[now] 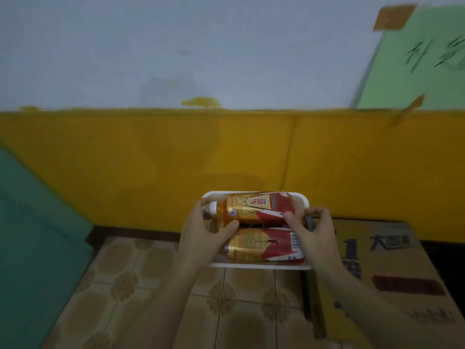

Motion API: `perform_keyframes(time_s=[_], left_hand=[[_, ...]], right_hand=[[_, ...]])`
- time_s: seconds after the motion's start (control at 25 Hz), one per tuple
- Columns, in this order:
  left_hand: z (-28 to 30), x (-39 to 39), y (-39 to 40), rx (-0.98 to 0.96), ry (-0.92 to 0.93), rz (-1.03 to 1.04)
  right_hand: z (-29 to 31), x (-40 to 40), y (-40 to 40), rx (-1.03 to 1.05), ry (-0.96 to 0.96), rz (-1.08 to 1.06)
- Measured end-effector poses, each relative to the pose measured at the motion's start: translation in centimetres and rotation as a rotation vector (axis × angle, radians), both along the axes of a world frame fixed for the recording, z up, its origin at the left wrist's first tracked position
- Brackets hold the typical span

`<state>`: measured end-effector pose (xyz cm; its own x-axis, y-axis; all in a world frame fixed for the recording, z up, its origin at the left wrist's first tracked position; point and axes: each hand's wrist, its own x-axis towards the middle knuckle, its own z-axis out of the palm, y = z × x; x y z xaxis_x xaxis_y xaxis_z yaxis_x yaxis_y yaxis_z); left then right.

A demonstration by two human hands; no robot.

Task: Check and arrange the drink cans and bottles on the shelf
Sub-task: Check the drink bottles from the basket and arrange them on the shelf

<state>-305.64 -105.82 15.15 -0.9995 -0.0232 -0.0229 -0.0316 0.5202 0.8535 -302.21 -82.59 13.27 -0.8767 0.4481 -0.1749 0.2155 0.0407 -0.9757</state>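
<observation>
In the lower centre, our left hand (201, 235) and right hand (312, 235) grasp the white tray (254, 266) with two bottles (259, 206). We judge this the carrying step; next we must keep it level.

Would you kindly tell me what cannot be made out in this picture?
Head view only:
- White tray contents under the two bottles: hidden by them and both hands.
- Dark object at the right hand: mostly covered by fingers.
- Green sign writing: blurred, cut by the frame edge.

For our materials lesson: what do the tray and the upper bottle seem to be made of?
Tray: likely white plastic or foam, judging by its matte, thin, rounded rim. Upper bottle: probably clear plastic, since amber liquid shows through, with a glossy red-and-gold printed label.
</observation>
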Motion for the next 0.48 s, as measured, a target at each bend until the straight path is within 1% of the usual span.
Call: perform_keyframes(time_s=[0.08,0.16,0.32,0.4,0.48], left_hand=[[-8.3,-4.6,0.0,-0.033,-0.031,0.036],[-17.7,-8.7,-0.1,-0.044,-0.059,0.047],[-37.2,-14.7,-0.2,-0.051,-0.055,0.029],[-46.2,-17.0,-0.2,-0.056,-0.061,0.04],[-54.7,-18.9,-0.4,-0.016,-0.094,0.042]], right_hand=[[-8.6,-3.8,-0.8,0.015,-0.01,-0.021],[-17.7,-6.9,-1.7,0.028,-0.034,-0.037],[-37.3,-12.0,-2.3,0.017,-0.068,-0.059],[-45.7,-14.2,-2.3,0.004,-0.095,-0.058],[-53.0,-16.0,-2.2,0.023,-0.117,-0.027]])
